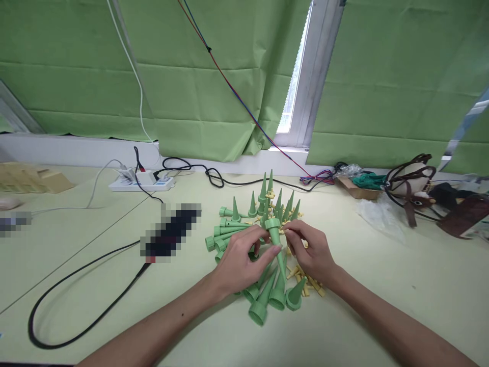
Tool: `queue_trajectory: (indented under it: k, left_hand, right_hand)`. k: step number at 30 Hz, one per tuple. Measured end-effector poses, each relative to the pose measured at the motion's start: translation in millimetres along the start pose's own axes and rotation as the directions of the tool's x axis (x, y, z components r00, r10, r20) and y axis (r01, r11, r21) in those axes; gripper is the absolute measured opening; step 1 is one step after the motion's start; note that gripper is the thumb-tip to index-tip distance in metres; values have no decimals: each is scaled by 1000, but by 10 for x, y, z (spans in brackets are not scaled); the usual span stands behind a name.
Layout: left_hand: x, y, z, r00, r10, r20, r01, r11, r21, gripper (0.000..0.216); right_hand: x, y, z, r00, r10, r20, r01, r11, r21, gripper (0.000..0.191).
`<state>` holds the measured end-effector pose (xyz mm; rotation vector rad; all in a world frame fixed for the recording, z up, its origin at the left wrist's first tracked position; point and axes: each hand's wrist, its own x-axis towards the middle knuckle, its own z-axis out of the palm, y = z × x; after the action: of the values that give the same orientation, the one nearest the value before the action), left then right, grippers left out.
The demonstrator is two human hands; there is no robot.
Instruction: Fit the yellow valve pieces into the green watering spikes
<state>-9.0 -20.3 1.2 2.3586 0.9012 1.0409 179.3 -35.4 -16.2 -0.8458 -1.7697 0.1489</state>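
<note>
My left hand (pixel 244 257) is closed around a green plastic plant watering spike (pixel 275 238), its wide collar up and its point angled down. Beside the collar, my right hand (pixel 311 250) pinches a small yellow plastic valve (pixel 281 232), which touches or nearly touches the spike's side. Around and below my hands lie several more green spikes (pixel 259 311), some flat and some standing point up. Loose yellow valves (pixel 305 280) are scattered under my right hand. My fingers hide part of the pile.
A white power strip (pixel 142 184) with plugs and cables lies at the back left. A blurred-out dark object (pixel 170 234) on a black cable rests left of the pile. At the back right are a shallow cardboard box (pixel 357 188), a clear plastic bag (pixel 380 216) and a bag with brown straps (pixel 412 178).
</note>
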Motion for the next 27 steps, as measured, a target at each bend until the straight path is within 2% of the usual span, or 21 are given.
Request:
queue_trajectory:
  k: [18, 27]
  left_hand:
    - [1, -38, 24, 979, 191, -74, -196, 979, -57, 13]
    - [6, -43, 36, 976, 196, -97, -200, 979, -35, 7]
  right_hand:
    - [-12, -15, -10, 999, 6, 38, -7, 1000, 7, 15]
    - [-12, -26, -13, 999, 17, 51, -18, 1000, 23, 16]
